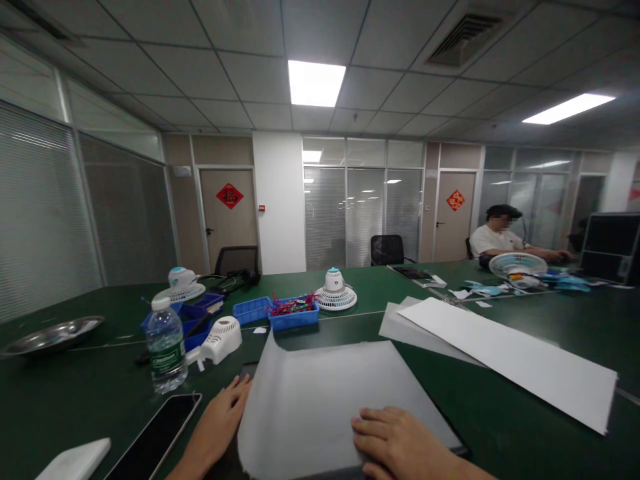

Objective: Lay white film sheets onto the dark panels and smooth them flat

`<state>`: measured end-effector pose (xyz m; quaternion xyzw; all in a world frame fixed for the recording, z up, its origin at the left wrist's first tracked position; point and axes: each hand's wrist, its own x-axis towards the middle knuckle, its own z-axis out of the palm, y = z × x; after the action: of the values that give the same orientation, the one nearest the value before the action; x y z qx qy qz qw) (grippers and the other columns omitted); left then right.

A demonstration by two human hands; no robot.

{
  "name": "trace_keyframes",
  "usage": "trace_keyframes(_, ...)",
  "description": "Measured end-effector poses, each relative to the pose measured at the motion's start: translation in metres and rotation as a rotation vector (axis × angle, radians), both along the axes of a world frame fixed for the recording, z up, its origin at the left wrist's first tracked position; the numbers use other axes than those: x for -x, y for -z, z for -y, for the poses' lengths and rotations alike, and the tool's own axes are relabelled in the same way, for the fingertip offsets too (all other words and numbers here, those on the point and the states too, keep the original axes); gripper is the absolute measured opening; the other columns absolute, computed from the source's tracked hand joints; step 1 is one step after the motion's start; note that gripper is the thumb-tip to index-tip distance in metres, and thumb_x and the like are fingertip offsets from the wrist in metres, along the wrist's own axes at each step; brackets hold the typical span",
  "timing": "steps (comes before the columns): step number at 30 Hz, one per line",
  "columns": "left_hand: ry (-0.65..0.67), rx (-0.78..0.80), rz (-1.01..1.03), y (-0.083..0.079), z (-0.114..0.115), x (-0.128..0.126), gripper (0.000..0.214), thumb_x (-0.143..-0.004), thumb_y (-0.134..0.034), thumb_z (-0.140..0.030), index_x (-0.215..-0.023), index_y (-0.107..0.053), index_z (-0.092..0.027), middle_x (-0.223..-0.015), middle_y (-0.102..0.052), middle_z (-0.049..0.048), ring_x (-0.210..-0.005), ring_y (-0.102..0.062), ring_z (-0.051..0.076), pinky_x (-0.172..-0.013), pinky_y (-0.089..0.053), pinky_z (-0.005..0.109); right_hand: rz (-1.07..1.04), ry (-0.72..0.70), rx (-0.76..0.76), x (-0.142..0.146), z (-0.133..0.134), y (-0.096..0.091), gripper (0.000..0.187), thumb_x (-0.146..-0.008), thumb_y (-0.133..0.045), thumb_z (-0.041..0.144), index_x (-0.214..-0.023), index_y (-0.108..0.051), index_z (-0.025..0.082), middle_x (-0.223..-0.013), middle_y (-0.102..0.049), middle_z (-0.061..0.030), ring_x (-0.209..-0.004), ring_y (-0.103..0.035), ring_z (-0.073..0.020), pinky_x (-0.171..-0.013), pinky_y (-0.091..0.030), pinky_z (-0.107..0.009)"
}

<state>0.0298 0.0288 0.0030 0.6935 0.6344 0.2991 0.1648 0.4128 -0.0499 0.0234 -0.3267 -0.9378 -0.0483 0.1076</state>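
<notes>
Green bench (477,400) is carrying a curled sheet (310,393), risking creases if left hand (220,413) and right hand (395,437), both unclenched, press unevenly.

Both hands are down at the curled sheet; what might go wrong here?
The pale sheet curls up along its left side beside the left hand, so it might crease if pressed flat. The bottle stands near that hand and might be knocked over. The right hand rests on the sheet and might drag it askew.
</notes>
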Motion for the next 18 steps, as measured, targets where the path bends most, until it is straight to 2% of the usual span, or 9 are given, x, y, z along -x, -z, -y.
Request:
trace_keyframes(3, 0.008, 0.028, 0.194, 0.001, 0.002, 0.006, 0.085, -0.087, -0.017, -0.077, -0.084, -0.078, -0.018, -0.095, -0.081, 0.0125, -0.105, -0.072, 0.037, -0.094, -0.055, 0.048, 0.024, -0.054, 0.067, -0.004, 0.001, -0.015, 0.044, -0.1, -0.044, 0.047, -0.135, -0.059, 0.024, -0.141, -0.061, -0.0059, -0.129, -0.057, -0.0278, -0.106, -0.048, -0.039)
trace_keyframes(5, 0.003, 0.033, 0.316, 0.002, 0.002, 0.011, 0.088, -0.088, -0.014, -0.078, -0.084, -0.077, -0.016, -0.083, -0.081, 0.0111, -0.094, -0.075, 0.035, -0.091, -0.057, 0.047, 0.012, -0.089, 0.045, -0.008, 0.0, -0.02, 0.045, -0.101, -0.043, 0.047, -0.137, -0.058, 0.024, -0.14, -0.061, -0.0054, -0.127, -0.058, -0.0272, -0.104, -0.049, -0.039)
trace_keyframes(8, -0.132, -0.09, 0.376, -0.007, 0.002, 0.015, 0.082, -0.09, -0.022, -0.074, -0.11, -0.076, -0.015, -0.112, -0.079, 0.0108, -0.12, -0.066, 0.033, -0.11, -0.045, 0.046, -0.007, -0.161, -0.034, -0.013, -0.005, -0.017, 0.041, -0.102, -0.042, 0.039, -0.138, -0.056, 0.026, -0.137, -0.063, -0.0038, -0.123, -0.062, -0.0252, -0.099, -0.052, -0.035)
trace_keyframes(10, -0.236, -0.209, 0.369, -0.025, 0.008, 0.01, 0.078, -0.091, -0.025, -0.07, -0.127, -0.069, -0.016, -0.134, -0.069, 0.009, -0.137, -0.052, 0.032, -0.118, -0.034, 0.046, -0.028, -0.196, -0.08, -0.016, -0.012, -0.008, 0.038, -0.103, -0.042, 0.035, -0.136, -0.057, 0.027, -0.135, -0.066, -0.0025, -0.121, -0.063, -0.0235, -0.097, -0.052, -0.033)
trace_keyframes(11, -0.234, -0.287, 0.353, -0.038, 0.015, 0.005, 0.075, -0.091, -0.029, -0.068, -0.132, -0.065, -0.017, -0.139, -0.065, 0.0072, -0.142, -0.046, 0.03, -0.121, -0.03, 0.045, -0.041, -0.207, -0.097, -0.017, -0.015, -0.002, 0.036, -0.103, -0.042, 0.035, -0.134, -0.058, 0.027, -0.133, -0.067, -0.0021, -0.119, -0.064, -0.0227, -0.096, -0.052, -0.032)
trace_keyframes(13, -0.159, -0.385, 0.31, -0.063, 0.033, -0.011, 0.071, -0.089, -0.035, -0.066, -0.137, -0.062, -0.02, -0.144, -0.062, 0.0032, -0.145, -0.041, 0.029, -0.123, -0.026, 0.044, -0.06, -0.224, -0.126, -0.017, -0.022, 0.009, 0.034, -0.102, -0.043, 0.038, -0.129, -0.062, 0.028, -0.128, -0.07, -0.0016, -0.116, -0.065, -0.0214, -0.093, -0.053, -0.031)
trace_keyframes(15, -0.022, -0.392, 0.26, -0.076, 0.057, -0.026, 0.071, -0.087, -0.04, -0.066, -0.139, -0.06, -0.021, -0.145, -0.06, 0.0015, -0.144, -0.043, 0.031, -0.122, -0.029, 0.045, -0.067, -0.234, -0.142, -0.017, -0.026, 0.017, 0.032, -0.102, -0.044, 0.039, -0.124, -0.064, 0.029, -0.124, -0.072, -0.001, -0.114, -0.066, -0.0204, -0.091, -0.053, -0.031)
trace_keyframes(16, 0.048, -0.354, 0.224, -0.073, 0.07, -0.032, 0.07, -0.088, -0.04, -0.065, -0.142, -0.056, -0.024, -0.147, -0.058, 0.0, -0.144, -0.042, 0.031, -0.121, -0.03, 0.047, -0.066, -0.24, -0.142, -0.017, -0.027, 0.017, 0.031, -0.102, -0.044, 0.04, -0.123, -0.065, 0.029, -0.123, -0.073, -0.0007, -0.112, -0.067, -0.0201, -0.091, -0.052, -0.031)
trace_keyframes(18, 0.212, -0.269, 0.116, -0.047, 0.092, -0.038, 0.073, -0.084, -0.039, -0.068, -0.143, -0.055, -0.028, -0.142, -0.063, -0.0004, -0.142, -0.044, 0.033, -0.115, -0.039, 0.05, -0.08, -0.233, -0.125, -0.018, -0.024, 0.013, 0.031, -0.102, -0.045, 0.04, -0.122, -0.065, 0.028, -0.121, -0.073, -0.0011, -0.11, -0.067, -0.0202, -0.091, -0.052, -0.032)
